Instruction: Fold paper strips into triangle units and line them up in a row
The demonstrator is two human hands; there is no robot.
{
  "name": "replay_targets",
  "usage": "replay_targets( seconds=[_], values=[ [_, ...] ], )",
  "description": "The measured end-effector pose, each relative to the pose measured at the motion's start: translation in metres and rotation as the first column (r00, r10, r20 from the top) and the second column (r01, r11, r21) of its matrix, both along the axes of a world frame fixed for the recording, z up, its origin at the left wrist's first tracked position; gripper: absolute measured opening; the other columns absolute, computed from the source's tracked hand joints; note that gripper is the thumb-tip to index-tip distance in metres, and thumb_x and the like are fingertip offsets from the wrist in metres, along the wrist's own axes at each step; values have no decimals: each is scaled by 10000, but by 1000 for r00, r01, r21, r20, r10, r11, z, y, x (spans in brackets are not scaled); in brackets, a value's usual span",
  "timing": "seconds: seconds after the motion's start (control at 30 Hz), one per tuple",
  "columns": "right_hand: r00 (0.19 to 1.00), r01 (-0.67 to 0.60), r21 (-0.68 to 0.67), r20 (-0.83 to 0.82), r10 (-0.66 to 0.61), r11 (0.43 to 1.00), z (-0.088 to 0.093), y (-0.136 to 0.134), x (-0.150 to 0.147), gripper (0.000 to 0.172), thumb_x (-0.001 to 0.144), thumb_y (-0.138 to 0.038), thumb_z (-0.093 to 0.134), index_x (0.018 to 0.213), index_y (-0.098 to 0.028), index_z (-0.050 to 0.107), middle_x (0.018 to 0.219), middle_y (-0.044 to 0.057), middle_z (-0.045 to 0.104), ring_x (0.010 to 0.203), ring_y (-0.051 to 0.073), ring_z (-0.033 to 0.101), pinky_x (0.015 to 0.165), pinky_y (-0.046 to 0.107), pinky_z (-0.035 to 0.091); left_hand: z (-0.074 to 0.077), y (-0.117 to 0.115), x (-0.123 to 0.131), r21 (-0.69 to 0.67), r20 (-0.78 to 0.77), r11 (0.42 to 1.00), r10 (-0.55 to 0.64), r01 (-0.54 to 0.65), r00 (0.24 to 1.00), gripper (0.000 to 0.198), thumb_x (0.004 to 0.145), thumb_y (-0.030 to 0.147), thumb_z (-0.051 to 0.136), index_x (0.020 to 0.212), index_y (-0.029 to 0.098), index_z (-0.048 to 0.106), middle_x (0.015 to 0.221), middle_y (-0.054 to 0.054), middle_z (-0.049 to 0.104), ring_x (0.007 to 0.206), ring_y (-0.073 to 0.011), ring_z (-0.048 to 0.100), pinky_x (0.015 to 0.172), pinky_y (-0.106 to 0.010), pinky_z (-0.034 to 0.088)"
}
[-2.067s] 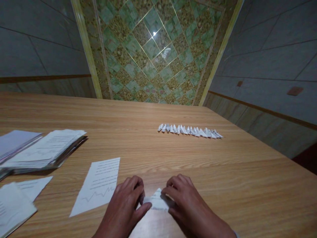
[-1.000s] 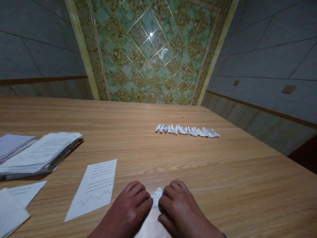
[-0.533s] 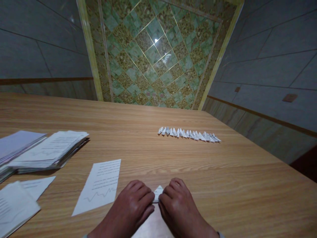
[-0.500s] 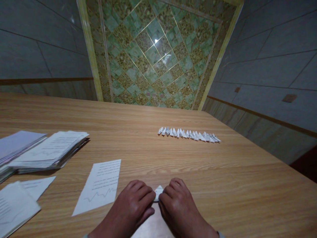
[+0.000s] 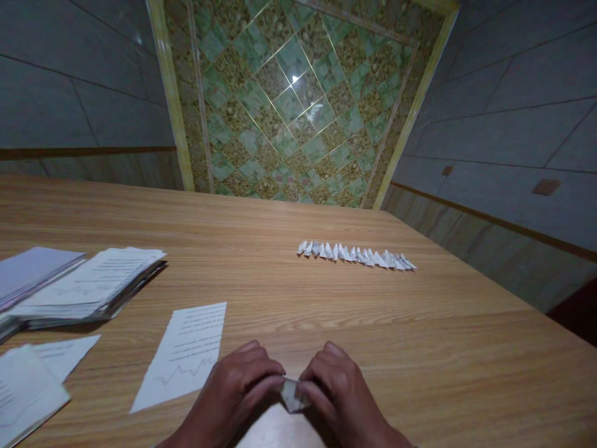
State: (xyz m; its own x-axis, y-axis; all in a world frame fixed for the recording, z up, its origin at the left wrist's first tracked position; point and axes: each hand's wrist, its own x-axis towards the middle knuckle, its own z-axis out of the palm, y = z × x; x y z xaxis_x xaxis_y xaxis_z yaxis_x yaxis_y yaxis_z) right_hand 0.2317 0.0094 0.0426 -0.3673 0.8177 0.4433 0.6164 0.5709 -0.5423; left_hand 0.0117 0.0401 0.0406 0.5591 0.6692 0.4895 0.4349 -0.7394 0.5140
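A small folded piece of paper (image 5: 292,396) is pinched between my two hands near the front of the table. My left hand (image 5: 240,389) grips its left corner with thumb and fingers. Its right corner is held the same way by my right hand (image 5: 338,389). The paper's point faces down toward me. Just left of my left hand lies a flat printed sheet (image 5: 184,351) with lines of text and a zigzag line. Farther off, a row of small folded paper pieces (image 5: 354,254) stands on the table.
Stacked papers (image 5: 102,277) lie on the left of the wooden table (image 5: 443,348), beside a purple-tinted pile (image 5: 35,270). Closer in at the left edge are more loose sheets (image 5: 32,392). Beyond the table's far edge is a green patterned tile panel (image 5: 298,112).
The folded paper has turned in my hands: its point was up and away from me, and now faces down toward me. My thumbs have come up to its near side.
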Motion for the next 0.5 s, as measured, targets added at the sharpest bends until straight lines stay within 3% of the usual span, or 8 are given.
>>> replay_targets(
  seconds=[0.1, 0.23, 0.5],
  values=[
    [996, 26, -194, -82, -43, 981, 2, 2, 1, 205, 757, 30, 752, 706, -163, 704, 669, -3, 661, 701, 157, 587, 631, 238, 363, 2, 4, -3, -124, 36, 992, 11, -6, 999, 398, 1035, 381, 535, 764, 191, 756, 656, -24, 713, 644, -162, 671, 596, -221, 455],
    [981, 31, -390, -164, -102, 920, 9, 3, 2, 194, 734, 24, 735, 666, -157, 723, 617, -32, 607, 630, 127, 556, 604, 226, 353, 7, 5, -3, -280, 71, 960, 41, -19, 997, 262, 938, 235, 607, 736, 191, 768, 656, -14, 714, 640, -149, 673, 607, -201, 456],
    [935, -17, -576, -299, -190, 817, 19, 5, 15, 141, 770, -148, 651, 631, -168, 642, 564, -51, 530, 546, 113, 440, 521, 230, 295, 17, 10, -10, -507, 90, 860, 108, -48, 990, 277, 887, 310, 579, 710, 187, 752, 696, -23, 718, 660, -174, 659, 633, -235, 460]
  ],
)
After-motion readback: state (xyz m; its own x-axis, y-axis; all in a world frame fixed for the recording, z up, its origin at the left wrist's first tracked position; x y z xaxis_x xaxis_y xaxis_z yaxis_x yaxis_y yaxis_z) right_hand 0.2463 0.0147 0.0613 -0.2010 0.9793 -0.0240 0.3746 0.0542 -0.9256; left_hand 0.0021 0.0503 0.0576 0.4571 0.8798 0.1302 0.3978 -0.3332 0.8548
